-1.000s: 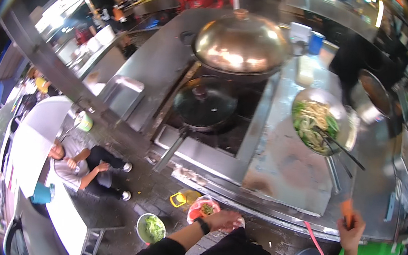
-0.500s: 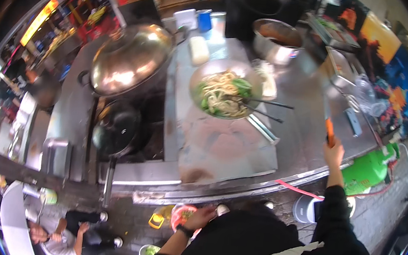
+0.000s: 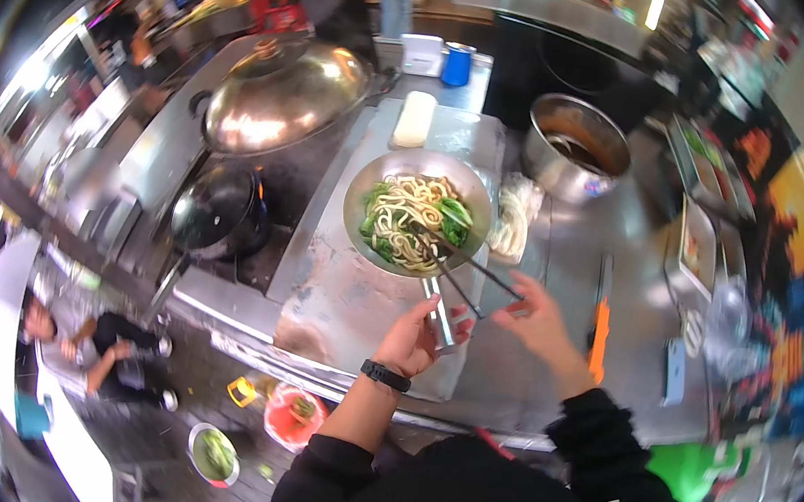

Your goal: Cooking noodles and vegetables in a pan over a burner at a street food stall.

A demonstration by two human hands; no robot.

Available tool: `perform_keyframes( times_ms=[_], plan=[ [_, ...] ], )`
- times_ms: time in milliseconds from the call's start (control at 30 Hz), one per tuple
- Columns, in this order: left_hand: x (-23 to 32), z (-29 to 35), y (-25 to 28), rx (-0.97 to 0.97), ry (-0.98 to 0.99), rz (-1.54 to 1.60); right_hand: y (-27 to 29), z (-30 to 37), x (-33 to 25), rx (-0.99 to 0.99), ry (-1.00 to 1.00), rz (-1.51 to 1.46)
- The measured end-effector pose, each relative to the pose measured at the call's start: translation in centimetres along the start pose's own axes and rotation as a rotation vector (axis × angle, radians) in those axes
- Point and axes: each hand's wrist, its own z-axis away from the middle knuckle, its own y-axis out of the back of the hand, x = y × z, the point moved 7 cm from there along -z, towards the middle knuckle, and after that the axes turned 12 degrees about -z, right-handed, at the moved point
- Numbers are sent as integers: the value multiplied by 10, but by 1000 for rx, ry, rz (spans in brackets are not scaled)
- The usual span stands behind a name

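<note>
A steel frying pan [image 3: 356, 221] stands on the metal counter, filled with thick noodles [image 3: 411, 214] and green leaves. My left hand [image 3: 412, 336] is wrapped round its handle, thumb on one side and fingertips on the other. Dark chopsticks [image 3: 470, 259] rest with their tips in the noodles, their back ends pointing at me. By those ends my right hand [image 3: 542, 327] is spread, thumb and fingers apart around the upper stick. To its right lies a knife [image 3: 598, 338] with an orange handle and a thin blade.
On the stove at left sit a large domed lid [image 3: 286, 94] and a dark lidded pan [image 3: 213, 215]. A steel pot [image 3: 576, 157] of brown sauce stands behind at right. Bagged noodles [image 3: 517, 215] lie beside the pan. A phone [image 3: 674, 371] is far right. Someone [image 3: 88, 349] sits at lower left.
The knife has left my right hand and lies on the counter. My right hand has moved left to the chopsticks; my left hand has come up onto the pan handle. The view has shifted.
</note>
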Motion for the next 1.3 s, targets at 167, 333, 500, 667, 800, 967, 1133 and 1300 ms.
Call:
perform_keyframes(
  times_ms=[167, 333, 500, 667, 800, 967, 1133, 1300],
  plan=[
    [-15, -30, -12, 159, -180, 134, -55, -28, -32, -128, 237, -569],
    [-70, 2, -47, 270, -204, 165, -36, -46, -73, -45, 489, -580],
    [-105, 63, -48, 251, -195, 191, -35, 30, -114, -681, 1057, 369],
    [-117, 95, -34, 308, -110, 17, -82, 109, -107, -794, 1176, 672],
    [-116, 110, -16, 301, -102, 42, -89, 88, -99, -852, 953, 880],
    [-122, 113, -4, 243, -124, 40, -34, 52, -164, -662, 824, 413],
    [-115, 116, -8, 210, -139, 57, 72, 8, -140, -163, 180, 49],
    [-111, 114, -8, 177, -125, 75, 42, -18, -27, 36, -21, -469]
  ],
)
